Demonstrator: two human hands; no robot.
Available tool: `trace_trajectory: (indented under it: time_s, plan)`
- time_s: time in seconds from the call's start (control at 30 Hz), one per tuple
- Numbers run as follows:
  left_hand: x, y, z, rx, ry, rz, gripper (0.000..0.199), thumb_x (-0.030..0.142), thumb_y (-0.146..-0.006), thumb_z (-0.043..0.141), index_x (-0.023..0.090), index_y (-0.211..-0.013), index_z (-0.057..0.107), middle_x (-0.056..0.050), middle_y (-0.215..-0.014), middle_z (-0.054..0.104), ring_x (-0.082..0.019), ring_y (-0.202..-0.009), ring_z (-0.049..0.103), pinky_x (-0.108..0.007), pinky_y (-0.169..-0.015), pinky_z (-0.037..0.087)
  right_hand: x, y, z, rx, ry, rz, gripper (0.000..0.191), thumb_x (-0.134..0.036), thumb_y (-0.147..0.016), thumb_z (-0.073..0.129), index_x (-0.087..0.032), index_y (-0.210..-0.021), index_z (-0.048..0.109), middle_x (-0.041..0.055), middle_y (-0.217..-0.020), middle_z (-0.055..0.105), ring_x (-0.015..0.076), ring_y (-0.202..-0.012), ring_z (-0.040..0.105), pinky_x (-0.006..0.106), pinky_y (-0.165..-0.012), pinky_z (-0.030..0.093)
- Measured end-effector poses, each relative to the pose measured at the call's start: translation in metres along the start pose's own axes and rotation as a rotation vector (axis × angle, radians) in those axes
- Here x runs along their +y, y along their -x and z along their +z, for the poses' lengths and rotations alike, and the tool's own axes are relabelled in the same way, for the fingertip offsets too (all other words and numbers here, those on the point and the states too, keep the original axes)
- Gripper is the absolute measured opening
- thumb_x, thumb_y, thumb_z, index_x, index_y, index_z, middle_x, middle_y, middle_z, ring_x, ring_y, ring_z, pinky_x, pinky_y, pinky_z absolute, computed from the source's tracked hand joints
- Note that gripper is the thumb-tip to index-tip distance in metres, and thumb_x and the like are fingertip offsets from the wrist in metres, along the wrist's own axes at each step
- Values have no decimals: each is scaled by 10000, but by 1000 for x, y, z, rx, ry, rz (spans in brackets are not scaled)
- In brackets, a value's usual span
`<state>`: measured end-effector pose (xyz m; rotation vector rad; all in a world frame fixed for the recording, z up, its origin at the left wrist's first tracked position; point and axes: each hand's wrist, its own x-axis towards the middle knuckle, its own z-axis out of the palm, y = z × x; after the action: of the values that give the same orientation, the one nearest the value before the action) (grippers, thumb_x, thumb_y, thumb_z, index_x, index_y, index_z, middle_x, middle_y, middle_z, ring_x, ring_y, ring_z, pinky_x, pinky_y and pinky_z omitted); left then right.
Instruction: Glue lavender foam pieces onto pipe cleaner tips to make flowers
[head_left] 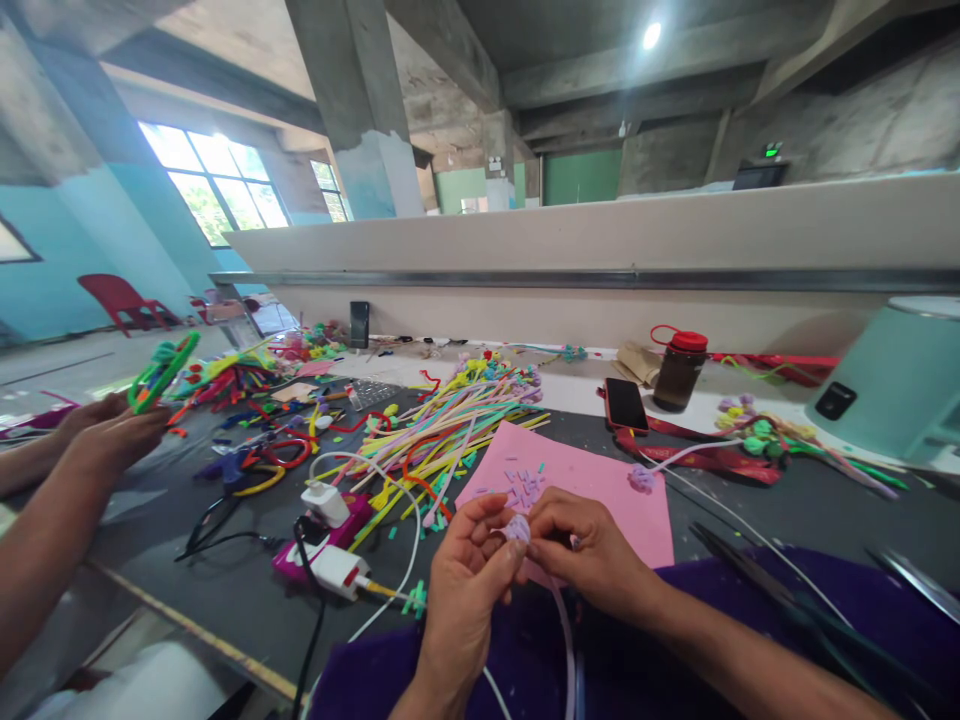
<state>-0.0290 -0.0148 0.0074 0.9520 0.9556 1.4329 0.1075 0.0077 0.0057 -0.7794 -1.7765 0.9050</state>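
Note:
In the head view, a small lilac fuzzy flower, seemingly of pipe cleaner [517, 529], sits between my hands above the pink sheet's near edge. My left hand [476, 560] pinches it between thumb and fingers. The fingertips of my right hand [589, 540] are closed together at its right side, and what lies inside them is partly hidden. A pale lilac stem [564, 640] hangs below my hands. Short lilac pieces [525, 487] lie scattered on the pink sheet [592, 470]. A finished-looking lilac flower head [642, 478] on a stem rests at the sheet's right edge.
Pastel pipe-cleaner stems [465, 400] are heaped behind the sheet. A purple power strip [322, 550] with chargers stands left. Scissors [757, 575] lie right. Beyond are a phone [625, 405], a red-lidded bottle [680, 370] and a teal container [885, 380]. Another person's hands [120, 430] hold a green item.

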Motion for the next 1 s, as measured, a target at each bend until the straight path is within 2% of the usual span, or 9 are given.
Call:
trace_trajectory:
  time_s: [0.2,0.37,0.43,0.63,0.8,0.9,1.0]
  plan:
    - [0,1,-1,-15,5,-5,374,193,-633,698,188,-976,549,-5,-814,584,-30,-428,482,-125,-333,306,2,-1,-1,-29,-111,72,125,-170,-747,598,-164,-622,603,6,-693,555,135,-676,512,239,-635,380]
    - [1,-3,-6,-5,49,-8,237,286,-755,581,165,-958,579,-31,-830,610,-38,-446,483,-142,-358,331,8,-3,-5,-93,-423,347,137,-159,-678,614,-142,-558,550,-34,-578,493,90,-544,417,207,-527,310]
    - [0,-5,-8,-1,50,-3,210,292,-774,561,166,-939,593,-29,-834,618,-35,-451,474,-140,-360,322,12,-3,-6,-110,-489,409,110,-147,-667,603,-139,-572,547,-47,-524,470,76,-486,375,198,-480,271]
    - [-6,-8,-11,8,11,-21,139,248,-737,618,160,-845,631,13,-672,606,-18,-417,415,-126,-362,279,21,-1,-8,-197,-589,486,136,-194,-678,591,-130,-577,527,-48,-471,444,57,-408,329,188,-420,229]
    - [-8,-8,-12,37,-16,-43,190,279,-733,625,167,-887,637,42,-569,557,-9,-381,355,-125,-356,241,22,0,-8,-240,-627,510,168,-233,-703,579,-133,-587,509,-47,-480,436,50,-397,320,181,-405,229]
    - [-6,-8,-12,44,-30,-31,202,297,-732,623,173,-890,644,43,-565,542,-22,-407,369,-130,-368,262,21,0,-9,-261,-616,492,192,-242,-714,578,-135,-573,503,-48,-477,427,52,-396,323,184,-405,232]
    - [-3,-6,-9,32,-44,-13,231,278,-702,648,170,-907,653,16,-659,587,-34,-458,401,-141,-415,322,18,-1,-9,-248,-581,451,177,-228,-713,599,-139,-584,517,-47,-495,449,61,-417,355,190,-424,251]
